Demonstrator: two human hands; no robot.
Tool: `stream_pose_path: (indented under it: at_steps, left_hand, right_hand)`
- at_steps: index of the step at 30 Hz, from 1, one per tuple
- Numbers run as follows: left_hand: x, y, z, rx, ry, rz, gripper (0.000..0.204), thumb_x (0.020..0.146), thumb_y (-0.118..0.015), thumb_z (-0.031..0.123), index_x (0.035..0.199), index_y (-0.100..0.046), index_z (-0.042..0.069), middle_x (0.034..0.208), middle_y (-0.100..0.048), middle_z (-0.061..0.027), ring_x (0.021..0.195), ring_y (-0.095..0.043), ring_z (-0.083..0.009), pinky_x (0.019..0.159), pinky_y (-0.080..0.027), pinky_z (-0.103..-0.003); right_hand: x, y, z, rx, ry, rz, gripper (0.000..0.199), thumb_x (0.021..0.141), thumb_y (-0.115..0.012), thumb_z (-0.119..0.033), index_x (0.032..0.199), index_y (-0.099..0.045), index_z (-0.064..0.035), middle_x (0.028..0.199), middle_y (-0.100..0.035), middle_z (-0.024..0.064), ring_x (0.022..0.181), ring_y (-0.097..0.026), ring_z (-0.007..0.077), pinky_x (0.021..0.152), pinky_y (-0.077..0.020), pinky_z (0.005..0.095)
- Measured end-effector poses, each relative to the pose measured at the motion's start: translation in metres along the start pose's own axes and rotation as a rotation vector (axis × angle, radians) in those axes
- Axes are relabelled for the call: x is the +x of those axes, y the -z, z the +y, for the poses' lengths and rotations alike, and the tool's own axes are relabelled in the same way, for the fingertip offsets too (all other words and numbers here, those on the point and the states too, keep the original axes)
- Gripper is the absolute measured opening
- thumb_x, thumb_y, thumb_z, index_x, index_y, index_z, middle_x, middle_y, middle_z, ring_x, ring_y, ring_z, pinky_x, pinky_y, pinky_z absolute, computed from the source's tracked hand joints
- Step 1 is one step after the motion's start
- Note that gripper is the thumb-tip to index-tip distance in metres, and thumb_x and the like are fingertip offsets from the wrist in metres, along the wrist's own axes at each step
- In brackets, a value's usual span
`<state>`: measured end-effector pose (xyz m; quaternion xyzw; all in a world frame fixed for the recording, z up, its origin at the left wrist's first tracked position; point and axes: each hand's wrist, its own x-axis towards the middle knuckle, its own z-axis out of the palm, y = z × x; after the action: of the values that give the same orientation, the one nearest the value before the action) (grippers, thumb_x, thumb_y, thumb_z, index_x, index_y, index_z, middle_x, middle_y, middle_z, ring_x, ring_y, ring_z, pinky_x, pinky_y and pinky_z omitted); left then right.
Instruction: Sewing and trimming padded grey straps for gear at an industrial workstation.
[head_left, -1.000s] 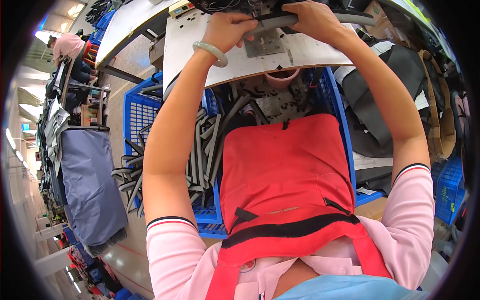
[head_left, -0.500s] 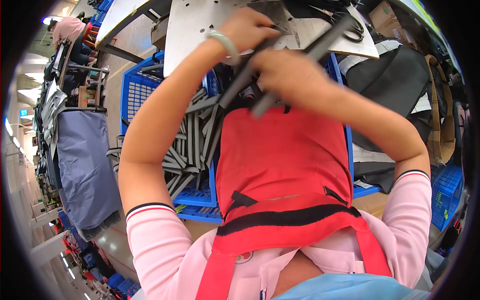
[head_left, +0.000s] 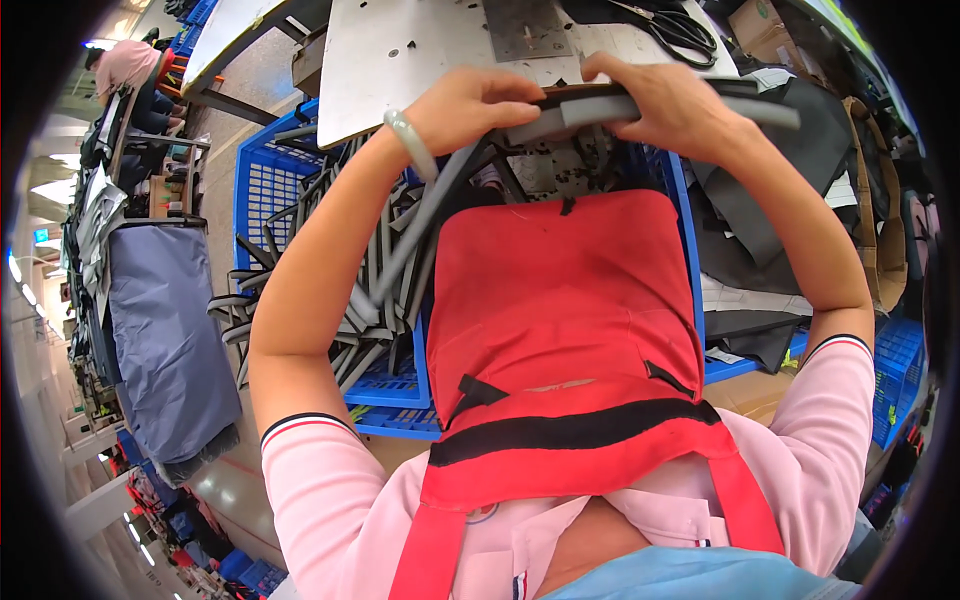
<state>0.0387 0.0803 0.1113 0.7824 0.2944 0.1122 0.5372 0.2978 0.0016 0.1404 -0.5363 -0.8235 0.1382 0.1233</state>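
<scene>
My left hand (head_left: 478,105) and my right hand (head_left: 672,103) both grip a long grey padded strip (head_left: 585,110) with a black edge, held level just in front of the white work table (head_left: 400,50). One end of the strip hangs down to the left past my left wrist, which wears a pale green bangle (head_left: 410,140). The other end sticks out to the right beyond my right hand. A red apron (head_left: 565,320) covers my lap below the hands.
A blue crate (head_left: 270,190) full of several grey strips (head_left: 370,290) stands at my left knee. Black scissors (head_left: 680,28) lie on the table. Black and grey fabric pieces (head_left: 760,250) pile up on the right. Another person (head_left: 125,65) sits far left.
Both hands have lifted from over the apron up to the table edge. The strip has turned from slanted to level between them.
</scene>
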Motion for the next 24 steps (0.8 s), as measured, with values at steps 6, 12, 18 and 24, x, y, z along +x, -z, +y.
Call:
stream_pose_path:
  at_steps: [6, 12, 18, 24]
  left_hand:
    - [0.007, -0.009, 0.001, 0.252, -0.144, 0.16, 0.041, 0.088, -0.059, 0.011, 0.128, -0.054, 0.006, 0.126, -0.054, -0.0058, 0.1, -0.051, -0.0116, 0.085, -0.042, -0.025]
    - [0.007, -0.025, -0.006, 0.25, -0.279, 0.315, 0.051, 0.087, -0.055, 0.005, 0.137, -0.043, 0.008, 0.131, -0.046, -0.0132, 0.113, -0.048, -0.0203, 0.098, -0.038, -0.027]
    - [0.009, -0.034, 0.007, 0.579, -0.231, 0.448, 0.05, 0.091, -0.055, 0.009, 0.138, -0.041, 0.006, 0.123, -0.049, -0.0169, 0.11, -0.053, -0.0264, 0.092, -0.044, -0.032]
    - [0.015, 0.021, 0.028, -0.162, 0.167, 0.086, 0.031, 0.094, -0.056, 0.017, 0.119, -0.058, -0.002, 0.083, -0.067, -0.0068, 0.067, -0.061, -0.009, 0.062, -0.05, -0.022]
  right_hand:
    - [-0.001, 0.034, 0.019, -0.257, 0.106, 0.226, 0.033, 0.075, -0.069, -0.016, 0.104, -0.057, -0.0069, 0.092, -0.064, 0.0139, 0.088, -0.06, 0.0343, 0.073, -0.0477, 0.0404]
    - [-0.008, 0.032, 0.026, -0.276, 0.034, 0.136, 0.036, 0.076, -0.067, -0.021, 0.108, -0.057, -0.007, 0.095, -0.065, 0.0131, 0.093, -0.061, 0.0325, 0.078, -0.0476, 0.0409]
    - [-0.005, 0.037, 0.019, -0.234, 0.141, 0.223, 0.028, 0.076, -0.068, -0.015, 0.1, -0.056, -0.0048, 0.089, -0.062, 0.0143, 0.087, -0.058, 0.0361, 0.073, -0.0462, 0.0421]
    - [0.0, 0.039, 0.033, -0.176, 0.086, 0.209, 0.034, 0.078, -0.069, -0.018, 0.106, -0.056, -0.0027, 0.091, -0.061, 0.0169, 0.085, -0.058, 0.0366, 0.074, -0.0463, 0.0407]
